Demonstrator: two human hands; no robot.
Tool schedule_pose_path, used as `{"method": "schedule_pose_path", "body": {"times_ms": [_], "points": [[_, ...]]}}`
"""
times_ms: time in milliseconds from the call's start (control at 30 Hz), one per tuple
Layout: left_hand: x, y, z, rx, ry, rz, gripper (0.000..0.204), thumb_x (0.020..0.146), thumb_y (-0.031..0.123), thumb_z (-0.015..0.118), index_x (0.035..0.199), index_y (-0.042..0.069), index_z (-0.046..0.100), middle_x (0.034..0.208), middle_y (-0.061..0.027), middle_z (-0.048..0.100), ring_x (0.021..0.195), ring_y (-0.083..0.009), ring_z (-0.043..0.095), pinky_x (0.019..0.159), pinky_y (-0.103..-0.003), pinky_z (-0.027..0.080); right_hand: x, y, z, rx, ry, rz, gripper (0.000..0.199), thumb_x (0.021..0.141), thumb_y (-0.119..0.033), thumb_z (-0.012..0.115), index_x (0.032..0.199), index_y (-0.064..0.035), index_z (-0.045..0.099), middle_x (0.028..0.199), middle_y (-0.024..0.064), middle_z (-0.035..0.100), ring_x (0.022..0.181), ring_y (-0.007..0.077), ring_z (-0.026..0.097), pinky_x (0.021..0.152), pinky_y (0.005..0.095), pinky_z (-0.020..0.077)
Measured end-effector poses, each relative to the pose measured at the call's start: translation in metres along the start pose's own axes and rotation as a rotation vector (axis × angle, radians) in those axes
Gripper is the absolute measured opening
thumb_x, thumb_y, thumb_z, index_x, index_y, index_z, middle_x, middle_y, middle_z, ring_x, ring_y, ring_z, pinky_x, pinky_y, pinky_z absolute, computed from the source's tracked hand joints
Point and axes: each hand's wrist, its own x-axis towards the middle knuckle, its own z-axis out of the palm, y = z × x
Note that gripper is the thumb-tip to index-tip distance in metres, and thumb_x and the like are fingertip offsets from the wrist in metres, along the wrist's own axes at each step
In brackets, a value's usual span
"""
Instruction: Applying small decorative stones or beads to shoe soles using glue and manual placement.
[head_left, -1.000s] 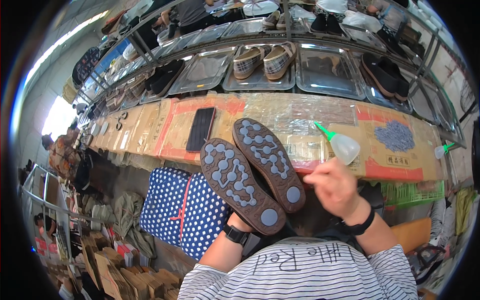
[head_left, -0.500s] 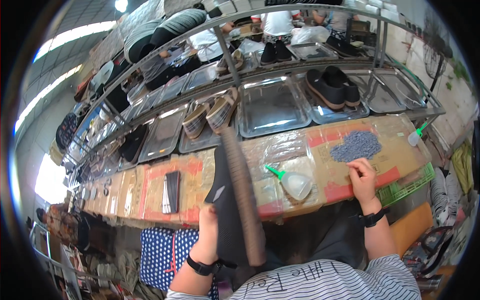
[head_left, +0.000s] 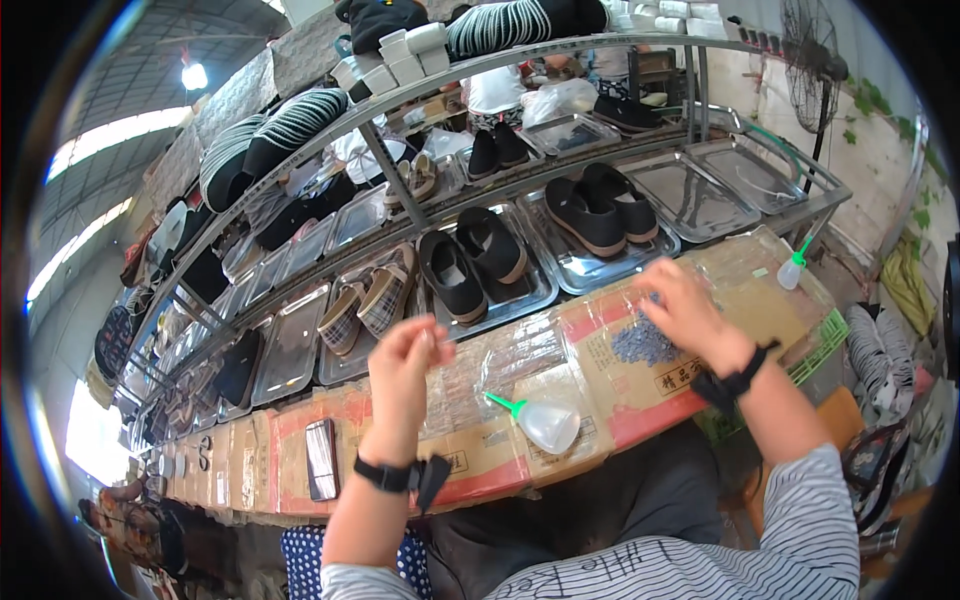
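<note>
My left hand (head_left: 402,372) is raised over the cardboard table cover, its fingers loosely bent and apart, with nothing visible in them. A pair of black slip-on shoes (head_left: 468,262) with brown soles sits on a metal tray just beyond it. My right hand (head_left: 684,308) hovers over a pile of small blue-grey pieces (head_left: 640,346), fingers bent and holding nothing that I can see. Between the hands, nearer to me, lies a translucent squeeze bottle (head_left: 550,425) with a green nozzle. Left of my left forearm rests a dark phone-like slab (head_left: 322,460).
A metal rack (head_left: 390,165) runs along the table's far side. Checked shoes (head_left: 365,305) and another black pair (head_left: 600,210) occupy its trays. A second green-tipped bottle (head_left: 790,272) stands at the right end. Scissors (head_left: 205,452) lie far left; a green crate (head_left: 825,335) is below the right side.
The black shoes from my left hand now stand on the tray that was bare. My left hand has let go and is higher; my right hand has moved up and left. The view has shifted.
</note>
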Motion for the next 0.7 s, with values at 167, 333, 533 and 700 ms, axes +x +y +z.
{"method": "schedule_pose_path", "body": {"times_ms": [167, 333, 533, 700], "points": [[-0.092, -0.006, -0.014, -0.002, 0.028, -0.146, 0.017, 0.095, 0.003, 0.057, 0.109, -0.005, 0.064, 0.091, -0.0122, 0.069, 0.080, -0.0195, 0.069, 0.074, -0.031, 0.058, 0.101, 0.050, 0.025, -0.339, -0.193, 0.233, 0.059, 0.085, -0.024, 0.071, 0.137, -0.0130, 0.045, 0.128, 0.0210, 0.049, 0.109, 0.0415, 0.059, 0.092, 0.0468, 0.0494], [-0.148, -0.020, -0.052, -0.045, 0.158, -0.213, 0.016, 0.096, 0.002, 0.057, 0.107, -0.005, 0.065, 0.090, -0.0129, 0.070, 0.076, -0.0189, 0.068, 0.071, -0.030, 0.057, 0.141, 0.091, 0.050, -0.553, -0.334, 0.336, 0.046, 0.083, -0.034, 0.074, 0.119, -0.0084, 0.061, 0.125, 0.0208, 0.056, 0.106, 0.0386, 0.062, 0.089, 0.0451, 0.0512], [-0.184, -0.034, -0.071, -0.113, 0.237, -0.306, 0.015, 0.095, 0.001, 0.057, 0.107, -0.005, 0.065, 0.088, -0.0120, 0.069, 0.072, -0.0181, 0.068, 0.068, -0.028, 0.056, 0.164, 0.045, 0.028, -0.092, 0.175, 0.159, 0.038, 0.076, -0.038, 0.079, 0.081, -0.0016, 0.070, 0.078, 0.0180, 0.068, 0.073, 0.0339, 0.066, 0.068, 0.0423, 0.0497], [-0.196, -0.035, -0.071, -0.160, 0.259, -0.296, 0.015, 0.096, 0.002, 0.057, 0.106, -0.005, 0.065, 0.088, -0.0120, 0.070, 0.072, -0.0174, 0.068, 0.067, -0.027, 0.057, 0.152, -0.041, -0.020, 0.814, 0.098, 0.301, 0.029, 0.087, -0.030, 0.075, 0.080, -0.0030, 0.068, 0.075, 0.0002, 0.067, 0.062, 0.0061, 0.057, 0.056, 0.0240, 0.0442]]}}
